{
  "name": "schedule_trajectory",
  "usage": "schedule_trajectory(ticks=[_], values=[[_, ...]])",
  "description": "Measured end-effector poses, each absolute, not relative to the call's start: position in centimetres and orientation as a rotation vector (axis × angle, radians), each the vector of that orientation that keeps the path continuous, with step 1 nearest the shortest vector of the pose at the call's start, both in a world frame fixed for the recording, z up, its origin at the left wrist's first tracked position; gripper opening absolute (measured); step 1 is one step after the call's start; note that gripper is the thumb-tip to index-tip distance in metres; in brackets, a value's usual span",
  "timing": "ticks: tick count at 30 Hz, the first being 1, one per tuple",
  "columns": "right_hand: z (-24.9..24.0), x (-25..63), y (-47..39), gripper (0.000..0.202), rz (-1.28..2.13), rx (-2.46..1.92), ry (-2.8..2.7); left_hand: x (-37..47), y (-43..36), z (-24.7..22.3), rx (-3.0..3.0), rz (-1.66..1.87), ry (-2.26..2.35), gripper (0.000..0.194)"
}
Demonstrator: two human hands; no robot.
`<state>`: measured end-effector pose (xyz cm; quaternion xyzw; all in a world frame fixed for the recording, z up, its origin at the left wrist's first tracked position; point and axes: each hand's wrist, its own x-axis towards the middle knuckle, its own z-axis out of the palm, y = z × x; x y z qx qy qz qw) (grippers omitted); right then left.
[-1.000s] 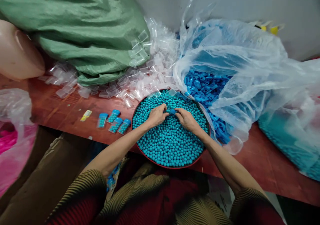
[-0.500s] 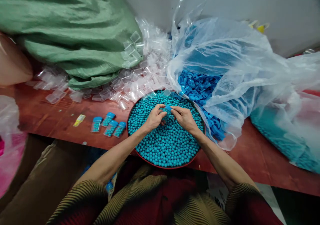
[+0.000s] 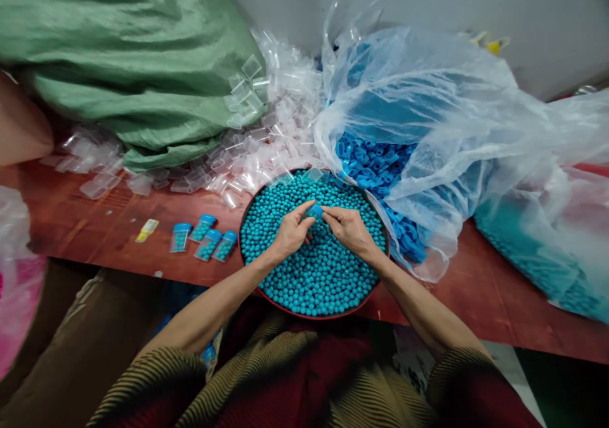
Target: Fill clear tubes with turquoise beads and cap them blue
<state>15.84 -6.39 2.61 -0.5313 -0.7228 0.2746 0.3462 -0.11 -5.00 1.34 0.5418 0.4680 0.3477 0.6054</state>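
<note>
Over a round tray (image 3: 325, 317) full of turquoise beads (image 3: 318, 282), both my hands meet at a small plastic container with a blue cap (image 3: 314, 211). My left hand (image 3: 291, 230) curls thumb and forefinger around its left side. With thumb and forefinger, my right hand (image 3: 349, 228) pinches the right edge of the cap. Fingers hide most of the container's clear body, so whether the cap sits fully down I cannot tell. Left of the tray, several capped containers (image 3: 208, 244) with turquoise beads inside lie on the red table (image 3: 118, 238).
Behind the tray are heaped clear empty containers (image 3: 280, 142), beside a big green sack (image 3: 166, 79). An open plastic bag (image 3: 442, 117) spills blue caps (image 3: 375, 162) at the tray's right rear. Further right lies a bag of turquoise beads (image 3: 533, 263). A yellow-and-white tag (image 3: 147, 230) lies at left.
The container in my fingers has turned a little and come slightly lower, its blue top showing more. Both hands keep their hold. The whole view has shifted slightly.
</note>
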Motion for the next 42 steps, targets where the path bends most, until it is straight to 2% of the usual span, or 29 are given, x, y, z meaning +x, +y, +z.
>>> schedule_trajectory(ticks=[3, 8, 12, 16, 21, 25, 28, 31, 33, 38, 42], values=[[2.4, 16.1, -6.5, 0.028, 0.777, -1.355, -1.868, 0.1, -5.5, 1.4, 1.248, 0.832, 1.092, 0.05], [2.3, 16.2, -6.9, 0.031, 0.959, -1.441, -1.726, 0.1, -5.9, 1.8, 1.218, 0.737, 1.076, 0.066], [2.4, 16.5, -6.9, 0.029, 0.945, -1.325, -1.898, 0.0, -6.2, 1.7, 1.272, 0.756, 1.133, 0.053], [2.0, 17.2, -6.3, 0.029, 1.071, -1.23, -1.939, 0.1, -6.3, 1.1, 1.243, 0.781, 1.118, 0.04], [2.2, 17.5, -5.7, 0.027, 1.257, -1.212, -1.786, -0.9, -6.0, 1.3, 1.107, 0.769, 1.06, 0.043], [2.6, 16.7, -5.6, 0.043, 1.416, -1.299, -1.464, -1.9, -5.9, 1.9, 1.198, 0.718, 1.05, 0.043], [2.6, 15.7, -5.4, 0.057, 1.29, -1.387, -1.401, -1.9, -5.9, 2.0, 1.32, 0.755, 1.049, 0.038], [2.7, 14.6, -6.1, 0.045, 1.025, -1.395, -1.726, -1.3, -6.3, 1.8, 1.409, 0.863, 1.096, 0.041], [2.7, 14.0, -6.9, 0.047, 0.896, -1.379, -1.979, -0.9, -6.6, 1.7, 1.417, 0.922, 1.138, 0.044], [2.2, 13.9, -8.3, 0.094, 0.705, -1.407, -2.298, -0.7, -7.0, 1.8, 1.236, 0.845, 1.066, 0.047], [1.6, 13.8, -8.7, 0.085, 0.642, -1.417, -2.225, -0.8, -7.3, 2.3, 1.148, 0.839, 0.978, 0.039]])
